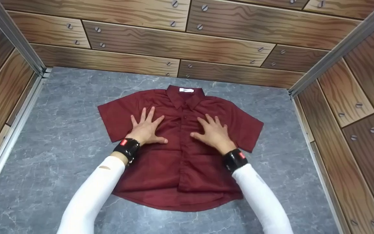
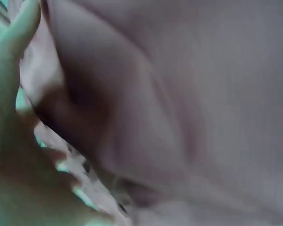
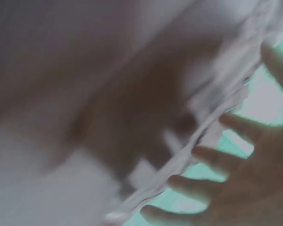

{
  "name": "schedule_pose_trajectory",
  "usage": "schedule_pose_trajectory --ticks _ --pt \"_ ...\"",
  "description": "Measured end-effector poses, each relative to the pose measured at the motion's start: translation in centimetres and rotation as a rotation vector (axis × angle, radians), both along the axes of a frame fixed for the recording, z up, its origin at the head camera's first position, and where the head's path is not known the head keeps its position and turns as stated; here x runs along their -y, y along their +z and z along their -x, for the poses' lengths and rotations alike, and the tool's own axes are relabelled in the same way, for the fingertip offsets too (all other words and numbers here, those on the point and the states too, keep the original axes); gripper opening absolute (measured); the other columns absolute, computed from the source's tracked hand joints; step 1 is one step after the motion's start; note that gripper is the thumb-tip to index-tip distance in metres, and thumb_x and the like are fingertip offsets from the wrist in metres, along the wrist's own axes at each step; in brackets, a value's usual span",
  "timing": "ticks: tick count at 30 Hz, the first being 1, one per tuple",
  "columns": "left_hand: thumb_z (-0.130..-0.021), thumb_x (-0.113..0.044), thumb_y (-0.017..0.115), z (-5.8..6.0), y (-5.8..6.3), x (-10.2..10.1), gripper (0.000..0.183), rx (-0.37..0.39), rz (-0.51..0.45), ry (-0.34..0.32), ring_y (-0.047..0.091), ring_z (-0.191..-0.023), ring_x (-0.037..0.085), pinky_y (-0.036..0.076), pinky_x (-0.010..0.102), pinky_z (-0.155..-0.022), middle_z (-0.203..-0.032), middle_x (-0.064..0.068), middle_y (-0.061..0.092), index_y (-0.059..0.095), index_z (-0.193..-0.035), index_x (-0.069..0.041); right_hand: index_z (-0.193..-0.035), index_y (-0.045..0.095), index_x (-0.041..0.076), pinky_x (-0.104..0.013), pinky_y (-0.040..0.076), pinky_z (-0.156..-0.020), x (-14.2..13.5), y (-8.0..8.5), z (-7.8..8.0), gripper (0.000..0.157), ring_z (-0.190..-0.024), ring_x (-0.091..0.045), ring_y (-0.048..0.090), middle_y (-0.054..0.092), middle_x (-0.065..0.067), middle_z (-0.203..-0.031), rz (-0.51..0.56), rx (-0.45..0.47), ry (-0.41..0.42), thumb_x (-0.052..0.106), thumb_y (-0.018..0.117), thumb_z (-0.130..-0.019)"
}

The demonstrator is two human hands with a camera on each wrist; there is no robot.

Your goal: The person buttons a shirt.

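Note:
A dark red short-sleeved shirt [image 1: 161, 169] lies spread front side up, its collar at the far end with a white label [image 1: 186, 90] inside. My left hand [image 1: 145, 130] is on the left half of its chest, fingers spread wide and the thumb pointing toward the button placket. On the other half, my right hand [image 1: 213, 131] has its fingers spread too, thumb toward the middle. In the left wrist view, blurred pale-looking cloth [image 2: 217, 94] fills most of the picture beside the hand. Spread fingers [image 3: 217, 160] overlap the cloth's edge in the right wrist view.
The shirt lies on a grey marbled surface [image 1: 60, 130]. Wood-patterned panels [image 1: 180, 39] stand at the back and along both sides, with metal rails [image 1: 15, 39] at the corners. Black bands [image 1: 128, 149] circle both wrists, over white sleeves [image 1: 93, 195].

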State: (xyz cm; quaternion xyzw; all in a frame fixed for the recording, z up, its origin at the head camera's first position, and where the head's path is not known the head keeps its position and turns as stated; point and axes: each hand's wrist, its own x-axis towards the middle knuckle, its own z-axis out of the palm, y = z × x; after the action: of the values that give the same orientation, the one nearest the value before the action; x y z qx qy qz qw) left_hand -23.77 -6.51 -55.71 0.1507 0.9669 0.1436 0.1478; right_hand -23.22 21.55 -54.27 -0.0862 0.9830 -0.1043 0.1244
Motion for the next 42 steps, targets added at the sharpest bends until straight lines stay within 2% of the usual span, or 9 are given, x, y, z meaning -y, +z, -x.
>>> schedule_pose_trajectory --ticks 4,6,9,13,21,29,33,38,42 --pt "-0.073 -0.057 0.075 -0.4 0.0 -1.4 0.083 -0.201 -0.112 -0.049 0.003 -0.149 0.038 0.009 0.071 -0.109 -0.163 0.011 0.011 0.049 -0.142 -0.018 -0.12 0.062 0.019 -0.058 0.043 -0.088 2.1 0.0 -0.8 0.046 -0.113 -0.035 0.054 0.06 -0.01 -0.12 0.013 -0.237 0.035 0.053 0.06 -0.089" --pt "-0.08 -0.045 0.074 -0.5 -0.2 -2.0 0.064 -0.263 -0.199 -0.126 0.015 -0.148 0.036 0.017 0.066 -0.111 -0.159 0.011 0.024 0.058 -0.133 -0.013 -0.104 0.066 0.016 -0.052 0.047 -0.076 2.9 -0.3 -1.2 0.03 -0.095 -0.033 0.059 0.064 -0.007 -0.1 0.011 -0.326 0.066 0.043 0.062 -0.091" --pt "-0.087 -0.029 0.07 -0.6 -0.7 -2.5 0.04 -0.301 -0.28 -0.229 0.037 -0.14 0.031 0.032 0.055 -0.109 -0.146 0.01 0.047 0.066 -0.121 -0.008 -0.092 0.066 0.014 -0.048 0.049 -0.067 3.8 -0.9 -1.7 0.02 -0.081 -0.031 0.062 0.064 -0.006 -0.086 0.024 -0.377 0.102 0.034 0.064 -0.091" --pt "-0.088 -0.025 0.068 -0.8 -1.4 -2.6 0.034 -0.282 -0.269 -0.242 0.048 -0.129 0.026 0.041 0.048 -0.102 -0.133 0.008 0.057 0.068 -0.118 -0.011 -0.085 0.063 0.014 -0.046 0.05 -0.065 4.8 -1.4 -1.9 0.027 -0.076 -0.03 0.062 0.062 -0.006 -0.082 0.048 -0.326 0.104 0.04 0.063 -0.091" --pt "-0.084 -0.028 0.072 -0.9 -1.9 -2.6 0.041 -0.262 -0.276 -0.232 0.046 -0.13 0.028 0.039 0.05 -0.101 -0.134 0.009 0.055 0.066 -0.121 -0.011 -0.076 0.058 0.018 -0.044 0.05 -0.068 6.0 -1.8 -1.5 0.045 -0.08 -0.026 0.061 0.057 -0.001 -0.082 -0.029 -0.188 0.025 0.062 0.057 -0.086" --pt "-0.084 -0.027 0.071 -1.0 -1.7 -2.8 0.039 -0.258 -0.275 -0.226 0.046 -0.13 0.028 0.039 0.05 -0.101 -0.134 0.01 0.055 0.067 -0.119 -0.009 -0.075 0.058 0.019 -0.048 0.05 -0.072 5.9 -2.0 -1.4 0.03 -0.081 -0.029 0.06 0.06 -0.002 -0.081 -0.017 -0.16 0.038 0.048 0.06 -0.084" --pt "-0.085 -0.024 0.072 -1.0 -1.7 -3.3 0.03 -0.334 -0.259 -0.202 0.051 -0.121 0.027 0.038 0.049 -0.097 -0.125 0.008 0.06 0.071 -0.112 -0.011 -0.073 0.06 0.018 -0.044 0.05 -0.071 5.5 -1.7 -1.5 0.021 -0.078 -0.026 0.058 0.06 0.0 -0.078 0.035 -0.156 0.04 0.036 0.061 -0.083" --pt "-0.086 -0.02 0.071 -0.9 -1.6 -4.5 0.014 -0.477 -0.236 -0.165 0.054 -0.099 0.026 0.036 0.045 -0.081 -0.106 0.004 0.063 0.076 -0.098 -0.015 -0.071 0.061 0.017 -0.039 0.049 -0.068 4.8 -1.4 -1.5 0.012 -0.071 -0.022 0.058 0.061 0.001 -0.072 0.125 -0.195 0.045 0.025 0.063 -0.08" --pt "-0.084 -0.02 0.073 -0.8 -1.6 -5.5 0.011 -0.507 -0.232 -0.184 0.053 -0.092 0.026 0.037 0.043 -0.077 -0.099 0.004 0.063 0.076 -0.093 -0.015 -0.072 0.062 0.016 -0.038 0.049 -0.067 4.1 -1.4 -1.7 0.009 -0.069 -0.021 0.058 0.061 0.002 -0.07 0.178 -0.238 0.033 0.022 0.063 -0.079"
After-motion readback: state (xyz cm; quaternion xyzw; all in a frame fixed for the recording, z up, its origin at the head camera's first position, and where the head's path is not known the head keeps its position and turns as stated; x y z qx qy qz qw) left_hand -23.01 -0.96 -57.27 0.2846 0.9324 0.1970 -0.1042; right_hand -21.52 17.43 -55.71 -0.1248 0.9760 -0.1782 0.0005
